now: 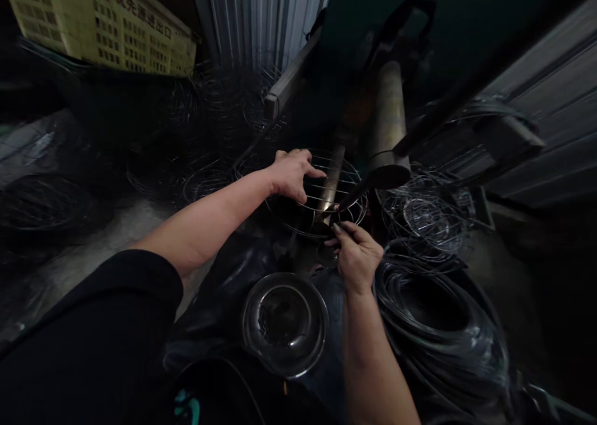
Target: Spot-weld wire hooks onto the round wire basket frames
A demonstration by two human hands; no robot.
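Note:
A round wire rack [342, 170] with parallel bars lies around the lower metal rod [329, 191] of a machine. My left hand [293, 175] is over the rack's left edge, thumb and forefinger stretched apart, the forefinger pointing toward the bars. At the near rim, my right hand [358, 254] is closed in a pinch close to the rod's end; what its fingertips hold is too dark to make out. Above the rack, a thick metal cylinder [390, 126] comes down with a dark pointed arm reaching toward the rod. A shiny round metal bowl-like piece [285, 325] sits below, between my forearms.
Coils of wire [433, 331] lie at the right, with tangled wire rings [426, 216] above them. More wire pieces [205, 179] are heaped at the left. A yellow plastic crate [107, 23] stands at the upper left. A dark bar [471, 76] slants across the upper right.

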